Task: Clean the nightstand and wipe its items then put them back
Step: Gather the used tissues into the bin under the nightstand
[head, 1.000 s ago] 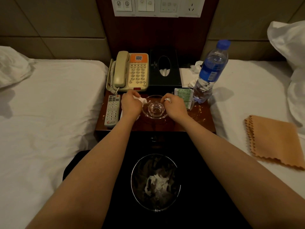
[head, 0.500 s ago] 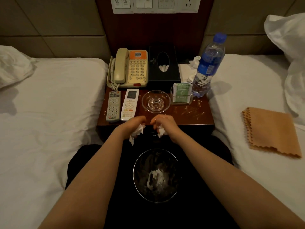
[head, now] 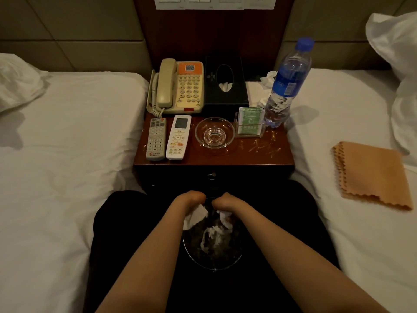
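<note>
The wooden nightstand [head: 248, 158] carries a beige telephone [head: 178, 86], a black tissue box [head: 224, 81], a grey remote [head: 156, 138], a white remote [head: 179, 137], a glass ashtray [head: 214, 134], a green card holder [head: 250, 120] and a blue-capped water bottle [head: 286, 84]. Crumbs lie scattered on its right front. Below it, my left hand [head: 191, 199] holds a crumpled white tissue [head: 195, 216] over the bin [head: 212, 265]. My right hand [head: 222, 201] grips another wad of tissue [head: 225, 219] over the same bin.
White beds flank the nightstand on both sides. An orange cloth [head: 372, 175] lies folded on the right bed. Crumpled tissues [head: 267, 77] sit behind the bottle. Used tissue lies inside the bin. A switch panel [head: 214, 2] is on the wall above.
Both hands took tissues from beside the ashtray, drew back off the nightstand and dropped down over the bin. The white remote, earlier hidden by my left hand, is now uncovered.
</note>
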`<state>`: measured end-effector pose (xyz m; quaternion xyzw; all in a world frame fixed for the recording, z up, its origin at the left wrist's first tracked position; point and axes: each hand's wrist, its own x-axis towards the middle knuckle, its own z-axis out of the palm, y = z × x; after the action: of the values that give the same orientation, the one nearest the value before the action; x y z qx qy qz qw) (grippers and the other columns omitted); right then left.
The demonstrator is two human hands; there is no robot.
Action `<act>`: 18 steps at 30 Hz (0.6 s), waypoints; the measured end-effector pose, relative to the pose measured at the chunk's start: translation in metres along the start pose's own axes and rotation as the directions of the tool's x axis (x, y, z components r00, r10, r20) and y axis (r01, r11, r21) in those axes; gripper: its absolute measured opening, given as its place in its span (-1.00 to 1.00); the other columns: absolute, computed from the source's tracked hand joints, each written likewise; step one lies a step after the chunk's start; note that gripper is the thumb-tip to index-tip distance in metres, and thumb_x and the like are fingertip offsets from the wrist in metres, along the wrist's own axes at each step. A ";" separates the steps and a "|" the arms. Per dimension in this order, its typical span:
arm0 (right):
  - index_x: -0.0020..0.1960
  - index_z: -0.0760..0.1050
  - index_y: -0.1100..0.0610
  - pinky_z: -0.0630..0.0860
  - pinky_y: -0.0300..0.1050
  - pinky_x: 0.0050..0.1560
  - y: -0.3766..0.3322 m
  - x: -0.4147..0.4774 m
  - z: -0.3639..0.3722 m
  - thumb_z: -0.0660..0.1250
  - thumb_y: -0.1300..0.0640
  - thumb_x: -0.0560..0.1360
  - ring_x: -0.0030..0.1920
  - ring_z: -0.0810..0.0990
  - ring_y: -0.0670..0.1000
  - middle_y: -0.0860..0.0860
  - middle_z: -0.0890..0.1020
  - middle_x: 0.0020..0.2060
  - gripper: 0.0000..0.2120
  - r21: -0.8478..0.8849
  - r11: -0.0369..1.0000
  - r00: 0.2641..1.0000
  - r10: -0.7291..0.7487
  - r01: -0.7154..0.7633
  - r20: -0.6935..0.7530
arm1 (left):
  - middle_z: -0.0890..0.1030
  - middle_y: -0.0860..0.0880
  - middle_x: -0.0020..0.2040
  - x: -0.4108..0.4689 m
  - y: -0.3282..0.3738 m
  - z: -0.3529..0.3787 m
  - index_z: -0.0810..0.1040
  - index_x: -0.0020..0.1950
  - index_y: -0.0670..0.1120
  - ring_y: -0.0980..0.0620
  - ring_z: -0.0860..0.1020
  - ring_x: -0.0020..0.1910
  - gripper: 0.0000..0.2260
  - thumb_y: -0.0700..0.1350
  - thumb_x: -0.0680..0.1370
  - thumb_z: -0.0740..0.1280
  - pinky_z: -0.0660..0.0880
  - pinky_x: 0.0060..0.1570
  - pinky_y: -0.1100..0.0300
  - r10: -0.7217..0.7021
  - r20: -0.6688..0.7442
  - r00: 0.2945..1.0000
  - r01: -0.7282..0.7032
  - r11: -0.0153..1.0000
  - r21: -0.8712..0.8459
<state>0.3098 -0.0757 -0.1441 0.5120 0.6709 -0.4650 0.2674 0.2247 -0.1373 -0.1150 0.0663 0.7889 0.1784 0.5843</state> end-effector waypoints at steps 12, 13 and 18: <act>0.15 0.41 0.22 0.55 -0.02 0.13 0.002 -0.004 -0.013 0.17 0.25 0.58 -0.10 0.58 0.12 0.16 0.51 0.03 -0.84 -0.109 0.994 0.999 0.026 -0.022 0.037 | 0.48 -0.28 0.27 0.007 -0.005 0.008 0.42 0.31 -0.27 -0.18 0.50 0.21 -0.67 -0.22 0.57 0.14 0.45 0.15 0.04 0.074 -0.015 0.997 -0.071 0.986 0.148; 0.06 0.44 0.21 0.54 -0.08 0.05 0.002 -0.004 -0.014 0.14 0.26 0.58 -0.22 0.54 0.07 0.13 0.52 -0.05 -0.87 -0.092 0.996 1.000 0.000 0.000 0.010 | 0.52 -0.27 0.19 0.006 -0.005 0.008 0.44 0.27 -0.27 -0.15 0.54 0.08 -0.70 -0.23 0.57 0.14 0.48 0.04 0.06 0.075 -0.006 0.997 -0.073 0.985 0.155; -0.04 0.54 0.16 0.55 -0.06 -0.13 0.005 -0.007 -0.022 0.09 0.27 0.58 -0.16 0.57 0.09 0.12 0.57 -0.08 -0.76 0.103 0.991 0.985 -0.063 0.080 -0.163 | 0.44 -0.03 -0.28 -0.006 0.004 0.006 0.44 -0.13 -0.09 0.07 0.37 -0.38 -0.81 -0.24 0.60 0.09 0.30 -0.35 0.21 0.156 0.004 0.988 -0.155 0.982 0.107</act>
<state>0.3196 -0.0586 -0.1310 0.5370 0.6816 -0.4679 0.1676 0.2321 -0.1345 -0.1100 0.1586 0.7910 0.1810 0.5624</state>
